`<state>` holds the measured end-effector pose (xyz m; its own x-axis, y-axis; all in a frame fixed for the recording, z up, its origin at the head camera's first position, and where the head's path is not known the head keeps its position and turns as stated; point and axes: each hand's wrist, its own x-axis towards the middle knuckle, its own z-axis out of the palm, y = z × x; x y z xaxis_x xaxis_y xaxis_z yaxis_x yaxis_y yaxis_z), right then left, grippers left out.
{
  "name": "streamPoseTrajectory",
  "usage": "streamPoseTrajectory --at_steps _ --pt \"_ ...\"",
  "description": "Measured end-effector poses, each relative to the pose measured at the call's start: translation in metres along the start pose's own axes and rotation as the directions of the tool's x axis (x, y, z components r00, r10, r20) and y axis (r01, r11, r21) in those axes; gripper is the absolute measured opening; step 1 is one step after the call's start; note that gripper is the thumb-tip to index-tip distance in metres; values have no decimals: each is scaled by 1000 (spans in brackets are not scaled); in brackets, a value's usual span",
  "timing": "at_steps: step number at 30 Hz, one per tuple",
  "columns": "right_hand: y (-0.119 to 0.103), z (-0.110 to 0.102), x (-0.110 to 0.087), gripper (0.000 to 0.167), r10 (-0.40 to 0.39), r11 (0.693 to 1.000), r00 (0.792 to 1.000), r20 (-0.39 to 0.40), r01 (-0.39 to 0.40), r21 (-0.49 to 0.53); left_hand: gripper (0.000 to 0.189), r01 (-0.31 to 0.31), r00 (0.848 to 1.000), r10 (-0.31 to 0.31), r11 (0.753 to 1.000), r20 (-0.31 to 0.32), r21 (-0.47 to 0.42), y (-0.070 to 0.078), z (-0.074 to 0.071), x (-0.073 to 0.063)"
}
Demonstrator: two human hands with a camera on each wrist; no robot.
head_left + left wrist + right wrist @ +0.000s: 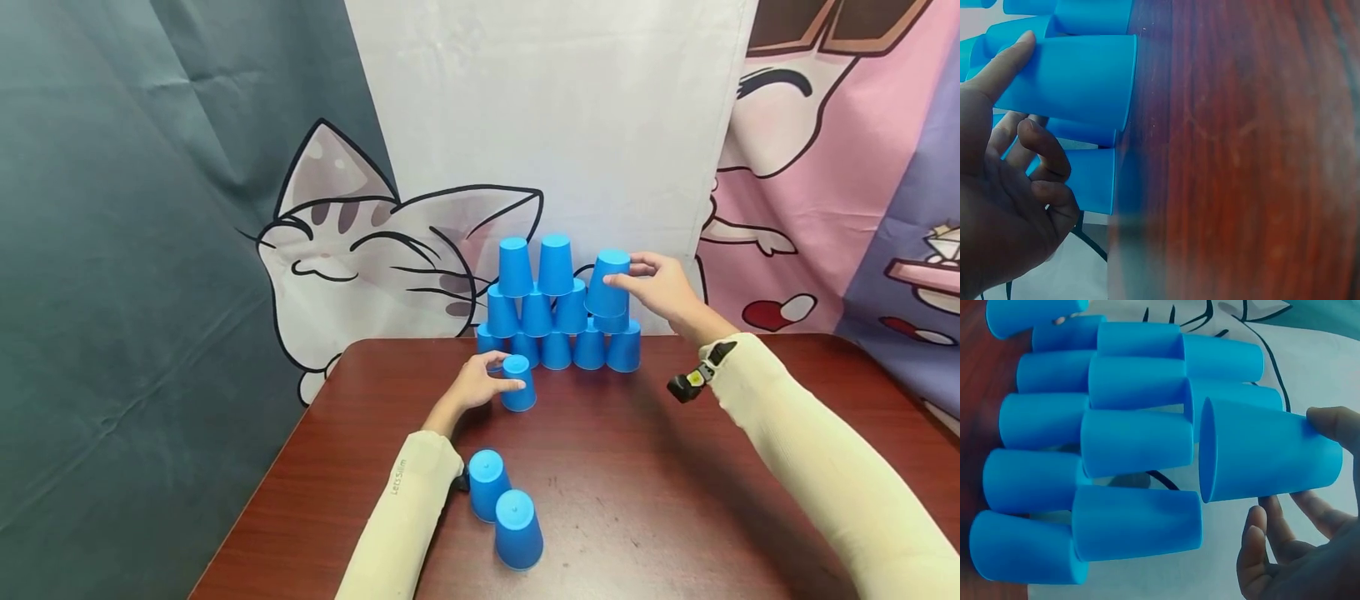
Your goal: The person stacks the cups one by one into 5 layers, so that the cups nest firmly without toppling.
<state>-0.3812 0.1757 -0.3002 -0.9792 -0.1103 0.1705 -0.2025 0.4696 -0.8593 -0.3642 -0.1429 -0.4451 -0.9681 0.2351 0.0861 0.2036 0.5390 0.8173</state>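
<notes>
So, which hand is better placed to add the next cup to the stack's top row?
The right hand, I would judge: it holds a cup up near the right end of the top row, while the left hand holds another cup low, in front of the bottom row.

The desk (615, 475) is a dark reddish-brown wood-grain thing, rounded back corners, few scuffs on top. Behind it hangs this kinda wrinkly printed fabric (570, 108), grey-green on the left, white in the middle, pink and purple on the right, plus a big smiling cartoon cat (330, 254).
</notes>
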Motion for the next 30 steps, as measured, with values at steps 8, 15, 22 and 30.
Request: streamPoseTrajectory --at_steps 8,15,22,30 --pt "-3 -2 16 84 -11 999 999 -50 13 29 58 10 1000 -10 1000 3 -10 -1 1 -2" --pt "-3 -1 29 81 -16 998 998 -56 19 53 58 3 1000 -3 1000 -4 -7 0 0 -1" --pt "-2 -1 36 79 -31 998 999 -44 33 44 59 3 1000 -3 1000 -2 -1 1 -1 0" --pt "-4 1 42 80 -19 999 999 -33 20 38 59 7 1000 -7 1000 1 -2 -1 -1 -1"
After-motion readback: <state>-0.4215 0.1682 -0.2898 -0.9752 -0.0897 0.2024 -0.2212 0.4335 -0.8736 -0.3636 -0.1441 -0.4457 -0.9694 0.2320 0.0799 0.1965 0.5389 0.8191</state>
